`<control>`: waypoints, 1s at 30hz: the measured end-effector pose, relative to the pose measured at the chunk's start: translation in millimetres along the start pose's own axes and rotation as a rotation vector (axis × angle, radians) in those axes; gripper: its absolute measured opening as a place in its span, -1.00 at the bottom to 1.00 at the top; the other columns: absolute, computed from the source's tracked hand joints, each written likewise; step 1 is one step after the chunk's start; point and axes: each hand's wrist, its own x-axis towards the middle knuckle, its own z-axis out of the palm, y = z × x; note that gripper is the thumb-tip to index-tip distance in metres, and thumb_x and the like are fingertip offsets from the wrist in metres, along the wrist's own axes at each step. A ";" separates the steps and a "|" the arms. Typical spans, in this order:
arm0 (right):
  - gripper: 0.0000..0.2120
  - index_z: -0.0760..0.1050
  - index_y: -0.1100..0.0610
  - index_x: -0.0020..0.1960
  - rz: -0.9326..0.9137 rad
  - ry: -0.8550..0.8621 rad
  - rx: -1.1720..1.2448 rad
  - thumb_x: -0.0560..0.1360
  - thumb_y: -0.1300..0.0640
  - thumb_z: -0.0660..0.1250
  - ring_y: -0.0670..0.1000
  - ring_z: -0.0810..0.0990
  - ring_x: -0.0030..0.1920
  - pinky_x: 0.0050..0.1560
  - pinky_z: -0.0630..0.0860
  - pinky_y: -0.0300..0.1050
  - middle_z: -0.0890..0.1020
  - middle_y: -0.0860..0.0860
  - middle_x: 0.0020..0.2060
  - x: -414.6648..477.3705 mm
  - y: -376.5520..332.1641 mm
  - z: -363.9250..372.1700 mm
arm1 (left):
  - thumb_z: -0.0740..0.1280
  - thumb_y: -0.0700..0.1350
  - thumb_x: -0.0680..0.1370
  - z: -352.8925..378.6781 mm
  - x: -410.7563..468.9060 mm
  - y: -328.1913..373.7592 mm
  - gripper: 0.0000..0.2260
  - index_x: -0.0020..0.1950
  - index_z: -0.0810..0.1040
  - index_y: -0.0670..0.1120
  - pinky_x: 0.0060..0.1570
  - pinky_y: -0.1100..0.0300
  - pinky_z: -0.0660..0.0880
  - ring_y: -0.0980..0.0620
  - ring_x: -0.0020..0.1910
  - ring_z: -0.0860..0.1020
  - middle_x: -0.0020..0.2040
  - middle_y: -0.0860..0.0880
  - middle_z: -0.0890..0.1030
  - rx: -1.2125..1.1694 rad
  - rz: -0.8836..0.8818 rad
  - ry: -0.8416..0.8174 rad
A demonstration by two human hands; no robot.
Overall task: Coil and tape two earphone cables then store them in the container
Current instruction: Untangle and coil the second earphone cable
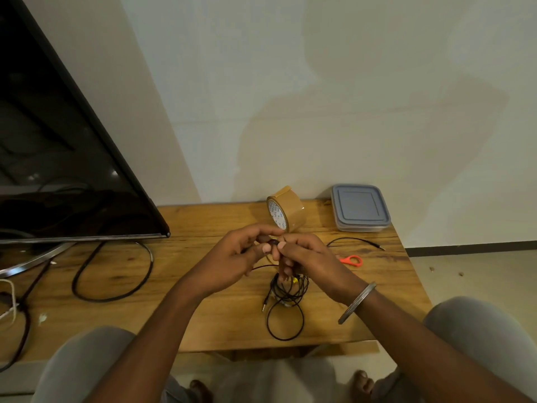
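Note:
Above the middle of the wooden table (203,315), my left hand (235,257) and my right hand (305,257) meet. Both pinch a black earphone cable (286,292) near its earbud end, which shows between the fingertips. The rest of that cable hangs from my right hand in loose loops down to the table, with its jack plug beside the loops. A second black cable (357,241) lies stretched out at the right, behind my right hand. A brown tape roll (286,210) stands on edge just behind my hands. The grey lidded container (360,207) sits shut at the back right.
Orange-handled scissors (351,260) lie right of my right hand, partly hidden by it. A black monitor (58,170) on a metal stand fills the left, with a thick black cord (116,274) looped on the table. The table's front edge is near my knees.

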 end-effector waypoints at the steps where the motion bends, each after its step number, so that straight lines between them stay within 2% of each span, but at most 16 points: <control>1: -0.74 0.53 0.24 -0.12 0.036 0.006 0.075 0.66 0.20 0.17 0.02 0.44 -0.36 -0.25 0.55 -0.02 0.39 -0.01 -0.41 0.2 -1.2 0.4 | 0.27 -0.19 0.64 -0.1 1.0 -1.5 -0.74 0.25 0.58 0.08 -0.34 0.14 0.45 0.14 -0.29 0.48 -0.04 -0.03 0.64 -0.012 -0.012 0.013; 3: -0.74 0.51 0.24 -0.12 0.102 0.003 0.237 0.66 0.22 0.14 0.02 0.42 -0.36 -0.32 0.49 -0.06 0.39 0.02 -0.40 1.1 -2.9 0.4 | 0.25 -0.18 0.65 0.0 2.2 -4.2 -0.82 0.16 0.61 -0.03 -0.36 0.12 0.44 0.04 -0.30 0.43 -0.10 -0.27 0.56 -0.013 -0.018 0.038; 4: -0.74 0.51 0.23 -0.12 0.136 -0.009 0.316 0.66 0.21 0.13 0.02 0.42 -0.35 -0.34 0.45 -0.10 0.41 0.03 -0.39 1.2 -4.5 0.8 | 0.23 -0.17 0.66 0.4 3.0 -5.2 -0.85 0.11 0.60 -0.09 -0.36 0.10 0.43 -0.01 -0.31 0.40 -0.15 -0.32 0.51 -0.003 -0.019 0.052; 6: -0.74 0.50 0.18 -0.13 0.199 -0.057 0.470 0.65 0.16 0.12 0.02 0.46 -0.31 -0.33 0.45 -0.13 0.46 0.04 -0.34 0.5 -6.7 1.2 | 0.22 -0.15 0.67 2.1 4.0 -5.9 -0.84 0.04 0.58 -0.14 -0.35 0.05 0.41 -0.04 -0.31 0.37 -0.24 -0.25 0.44 0.004 -0.035 0.078; 8: -0.74 0.51 0.15 -0.14 0.225 -0.113 0.618 0.63 0.12 0.12 0.03 0.52 -0.24 -0.19 0.55 -0.07 0.50 0.04 -0.27 -0.2 -7.8 0.9 | 0.21 -0.12 0.67 4.1 5.2 -5.2 -0.82 0.03 0.57 -0.17 -0.34 0.06 0.40 -0.04 -0.30 0.37 -0.23 -0.16 0.44 -0.025 -0.059 0.100; 10: -0.73 0.52 0.14 -0.14 0.216 -0.155 0.756 0.62 0.10 0.13 0.07 0.57 -0.15 0.03 0.58 0.10 0.54 0.05 -0.21 -0.1 -7.2 1.4 | 0.20 -0.10 0.67 6.2 5.6 -4.7 -0.79 0.03 0.56 -0.19 -0.34 0.11 0.40 -0.04 -0.29 0.38 -0.23 -0.14 0.46 -0.076 -0.090 0.105; 13: -0.75 0.48 0.14 -0.13 0.170 -0.183 0.884 0.62 0.09 0.11 0.13 0.60 -0.01 0.25 0.47 0.34 0.57 0.08 -0.12 -0.8 -7.2 2.2 | 0.18 -0.05 0.67 11.0 5.3 -3.3 -0.77 -0.01 0.56 -0.14 -0.33 0.19 0.41 0.08 -0.33 0.41 -0.29 0.00 0.48 -0.146 -0.157 0.077; 15: -0.74 0.47 0.13 -0.13 0.144 -0.179 0.909 0.63 0.08 0.09 0.15 0.61 0.05 0.29 0.40 0.40 0.61 0.09 -0.09 -1.2 -8.3 2.8 | 0.18 -0.03 0.67 14.3 5.3 -4.3 -0.74 0.06 0.55 -0.19 -0.32 0.18 0.42 0.10 -0.33 0.44 -0.27 0.01 0.48 -0.168 -0.198 0.057; 18: -0.74 0.48 0.12 -0.11 0.102 -0.161 0.935 0.63 0.07 0.09 0.17 0.61 0.11 0.29 0.37 0.45 0.63 0.09 -0.04 -1.0 -8.6 2.3 | 0.15 -0.07 0.68 15.8 4.6 -4.2 -0.72 0.24 0.54 -0.19 -0.30 0.17 0.49 0.02 -0.25 0.48 -0.22 -0.05 0.52 -0.177 -0.210 0.043; 22: -0.73 0.48 0.12 -0.09 0.030 -0.139 1.000 0.65 0.07 0.08 0.21 0.58 0.16 0.33 0.28 0.53 0.65 0.10 0.04 -1.1 -12.1 -1.6 | 0.14 -0.14 0.69 11.3 6.0 -6.6 -0.76 0.19 0.59 -0.02 -0.28 0.17 0.49 0.10 -0.30 0.45 -0.29 0.04 0.53 -0.192 -0.186 0.082; 24: -0.74 0.48 0.12 -0.10 -0.011 -0.120 1.028 0.64 0.07 0.09 0.22 0.58 0.17 0.33 0.27 0.54 0.65 0.10 0.06 -1.2 -15.5 -3.9 | 0.16 -0.17 0.69 7.7 6.0 -10.7 -0.75 0.12 0.61 0.06 -0.28 0.20 0.44 0.12 -0.30 0.43 -0.30 0.05 0.50 -0.119 -0.140 0.101; 26: -0.74 0.48 0.11 -0.12 -0.042 -0.086 1.045 0.63 0.08 0.09 0.21 0.59 0.18 0.33 0.26 0.56 0.66 0.09 0.04 -0.7 -17.9 -8.8 | 0.18 -0.17 0.67 4.6 4.9 -18.2 -0.73 0.05 0.62 0.11 -0.26 0.20 0.41 0.11 -0.30 0.45 -0.31 0.06 0.51 0.068 -0.081 0.103; 29: -0.74 0.47 0.08 -0.13 -0.077 -0.007 1.076 0.65 0.08 0.09 0.21 0.60 0.19 0.31 0.30 0.55 0.67 0.06 0.04 1.2 -21.1 -21.0 | 0.20 -0.11 0.66 -1.5 4.3 -29.4 -0.77 -0.02 0.62 0.15 -0.23 0.00 0.48 -0.08 -0.26 0.52 -0.24 -0.02 0.58 0.280 -0.084 0.159; 30: -0.73 0.47 0.08 -0.14 -0.089 0.022 1.086 0.65 0.08 0.09 0.21 0.59 0.21 0.31 0.30 0.54 0.66 0.05 0.05 1.8 -22.2 -25.1 | 0.21 -0.10 0.66 -4.2 4.6 -30.6 -0.77 -0.02 0.62 0.14 -0.25 -0.01 0.48 -0.07 -0.28 0.52 -0.27 0.01 0.57 0.297 -0.088 0.195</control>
